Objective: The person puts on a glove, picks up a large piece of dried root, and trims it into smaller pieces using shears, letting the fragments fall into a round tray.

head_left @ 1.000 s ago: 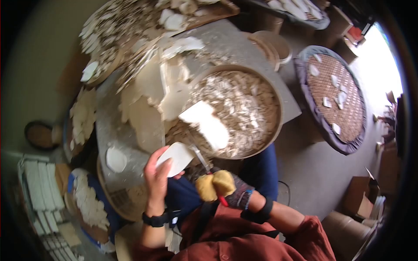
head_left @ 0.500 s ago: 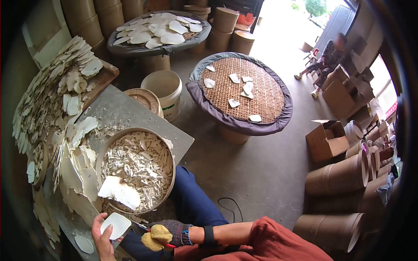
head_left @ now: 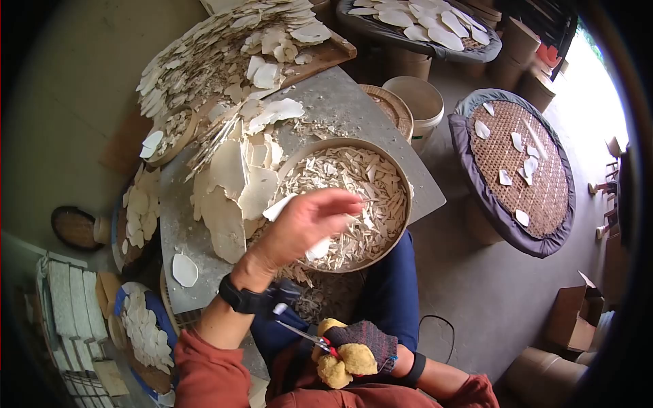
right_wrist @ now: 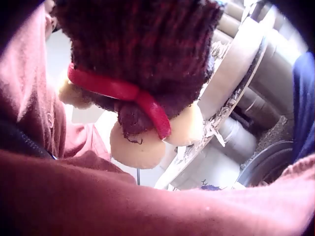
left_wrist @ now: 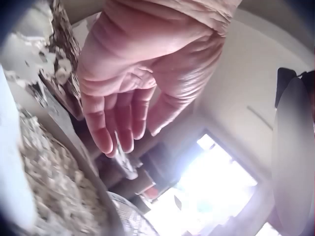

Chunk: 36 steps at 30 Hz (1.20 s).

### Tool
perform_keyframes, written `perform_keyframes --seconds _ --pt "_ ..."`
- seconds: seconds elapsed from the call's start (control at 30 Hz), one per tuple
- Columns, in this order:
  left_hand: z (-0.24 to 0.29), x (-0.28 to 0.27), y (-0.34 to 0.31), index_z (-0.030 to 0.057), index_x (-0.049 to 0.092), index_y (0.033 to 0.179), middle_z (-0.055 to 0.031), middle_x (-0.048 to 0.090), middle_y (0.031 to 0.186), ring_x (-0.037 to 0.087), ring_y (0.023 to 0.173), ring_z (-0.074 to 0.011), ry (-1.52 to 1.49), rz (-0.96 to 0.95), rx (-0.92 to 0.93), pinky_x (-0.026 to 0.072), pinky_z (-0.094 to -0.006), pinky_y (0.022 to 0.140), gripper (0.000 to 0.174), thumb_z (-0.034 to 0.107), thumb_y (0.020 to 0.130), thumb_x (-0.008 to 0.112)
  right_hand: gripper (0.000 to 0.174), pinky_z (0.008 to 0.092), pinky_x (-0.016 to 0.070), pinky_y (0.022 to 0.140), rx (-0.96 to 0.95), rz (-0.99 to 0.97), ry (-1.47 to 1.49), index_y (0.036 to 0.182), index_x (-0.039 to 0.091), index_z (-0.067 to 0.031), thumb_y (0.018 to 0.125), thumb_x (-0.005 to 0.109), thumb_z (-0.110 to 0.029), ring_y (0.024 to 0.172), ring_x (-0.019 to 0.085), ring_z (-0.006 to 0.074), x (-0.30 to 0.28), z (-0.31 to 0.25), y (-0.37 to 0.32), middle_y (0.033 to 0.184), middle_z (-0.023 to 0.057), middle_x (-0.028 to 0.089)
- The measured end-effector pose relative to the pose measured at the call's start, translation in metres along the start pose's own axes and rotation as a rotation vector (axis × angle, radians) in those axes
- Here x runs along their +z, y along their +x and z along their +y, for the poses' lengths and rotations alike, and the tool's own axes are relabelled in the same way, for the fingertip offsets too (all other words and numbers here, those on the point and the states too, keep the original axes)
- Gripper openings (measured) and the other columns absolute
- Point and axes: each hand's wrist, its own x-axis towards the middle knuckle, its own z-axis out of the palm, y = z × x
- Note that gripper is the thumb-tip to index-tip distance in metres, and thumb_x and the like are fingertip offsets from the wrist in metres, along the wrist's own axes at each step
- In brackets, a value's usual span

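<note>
My bare left hand (head_left: 309, 224) reaches across the round tub (head_left: 408, 197) of pale trimmings with its fingers stretched and parted, holding nothing. In the left wrist view a pale sliver (left_wrist: 125, 164) shows just past the fingertips. A blurred white streak (head_left: 534, 139) crosses the woven tray (head_left: 503, 136) at the right. Partly hidden under the left hand lies a white slice (head_left: 318, 249) on the trimmings. Low at my lap, my gloved right hand (head_left: 367, 343) grips scissors (head_left: 306, 333); their red handles (right_wrist: 152, 113) have yellow padding (head_left: 357, 359) about them.
Large pale sheets (head_left: 228, 170) stand stacked on the grey table (head_left: 340, 95), left of the tub. A heap of thin slices (head_left: 204, 61) fills its far end. One slice (head_left: 185, 270) lies near the left edge. A white bucket (head_left: 416, 102) stands beyond the table.
The white slice has left my left hand, which swung from beside the scissors out over the tub. My right hand drew back toward my body with the scissors. The head view turned right, then back.
</note>
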Motion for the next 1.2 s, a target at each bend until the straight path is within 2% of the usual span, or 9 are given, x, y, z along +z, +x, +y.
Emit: perform_keyframes --seconds 0.13,0.23,0.47,0.57,0.7,0.87,0.97,1.1,1.2 --pt "-0.057 -0.067 -0.030 -0.0004 0.064 0.105 -0.0102 0.065 0.099 0.063 0.088 -0.0191 0.662 0.526 -0.119 0.0499 -0.0284 0.079 0.025 0.003 0.080 0.063 0.038 0.0313 0.0524 0.072 -0.011 -0.004 0.045 0.100 0.060 -0.0068 0.076 0.071 -0.034 0.086 0.065 0.0288 0.008 0.008 0.004 0.093 0.0097 0.066" --pt "-0.062 -0.068 -0.044 0.0004 0.064 0.101 -0.0107 0.062 0.101 0.060 0.092 -0.0253 1.302 0.437 0.111 0.0490 -0.0337 0.082 0.026 -0.001 0.075 0.063 0.037 0.0317 0.0524 0.072 -0.045 -0.007 0.069 0.100 0.060 -0.0073 0.076 0.070 -0.033 0.086 0.065 0.0285 0.013 0.010 0.007 0.094 0.0096 0.066" --pt "-0.081 -0.062 -0.020 -0.0019 0.056 0.113 -0.0157 0.059 0.108 0.062 0.088 -0.0326 1.454 0.313 -0.165 0.0506 -0.0389 0.076 0.045 0.024 0.078 0.067 0.038 0.0326 0.0522 0.073 -0.040 -0.065 0.018 0.103 0.060 -0.0077 0.073 0.071 -0.028 0.088 0.065 0.0272 0.015 0.003 0.019 0.096 0.0104 0.065" --pt "-0.075 -0.056 -0.010 -0.0070 0.055 0.110 -0.0199 0.062 0.102 0.066 0.078 -0.0283 1.613 0.231 -0.187 0.0538 -0.0328 0.064 0.050 0.026 0.075 0.070 0.043 0.0408 0.0507 0.062 -0.045 -0.029 0.073 0.107 0.053 -0.0125 0.074 0.066 -0.036 0.075 0.063 0.0350 0.026 0.013 0.020 0.086 0.0119 0.062" --pt "-0.059 -0.062 -0.001 -0.0044 0.056 0.109 -0.0221 0.063 0.092 0.066 0.080 -0.0268 1.550 0.229 -0.316 0.0535 -0.0327 0.066 0.044 0.019 0.074 0.069 0.038 0.0328 0.0520 0.072 0.011 -0.063 -0.019 0.103 0.060 -0.0082 0.073 0.071 -0.028 0.087 0.064 0.0276 0.021 0.006 0.018 0.095 0.0099 0.064" --pt "-0.074 -0.083 -0.022 0.0007 0.065 0.082 -0.0175 0.066 0.077 0.066 0.074 -0.0318 1.442 0.318 0.010 0.0528 -0.0396 0.068 0.021 0.019 0.073 0.068 0.037 0.0327 0.0520 0.070 0.008 -0.100 -0.011 0.103 0.059 -0.0096 0.072 0.071 -0.028 0.085 0.064 0.0272 0.023 0.009 0.022 0.094 0.0089 0.063" --pt "-0.067 -0.069 -0.017 -0.0027 0.062 0.088 -0.0213 0.065 0.085 0.064 0.080 -0.0340 1.399 0.161 -0.318 0.0496 -0.0424 0.073 0.037 0.032 0.077 0.066 0.046 0.0408 0.0502 0.061 -0.036 -0.098 -0.037 0.107 0.053 -0.0123 0.073 0.068 -0.038 0.075 0.063 0.0347 0.031 0.016 0.026 0.085 0.0121 0.062" --pt "-0.067 -0.078 -0.011 -0.0046 0.061 0.088 -0.0227 0.065 0.084 0.064 0.081 -0.0353 1.323 0.068 -0.372 0.0496 -0.0429 0.071 0.045 0.039 0.076 0.067 0.038 0.0382 0.0504 0.064 0.011 -0.118 -0.114 0.104 0.054 -0.0117 0.075 0.066 -0.033 0.076 0.063 0.0314 0.021 0.000 0.028 0.084 0.0108 0.062" --pt "-0.087 -0.095 -0.029 -0.0031 0.063 0.090 -0.0126 0.066 0.075 0.064 0.067 -0.0204 0.907 0.198 -0.293 0.0506 -0.0327 0.063 0.031 0.022 0.074 0.071 0.024 0.0320 0.0506 0.068 0.080 -0.042 -0.022 0.100 0.056 -0.0095 0.081 0.062 -0.023 0.076 0.064 0.0220 0.026 0.008 0.022 0.085 0.0070 0.062"
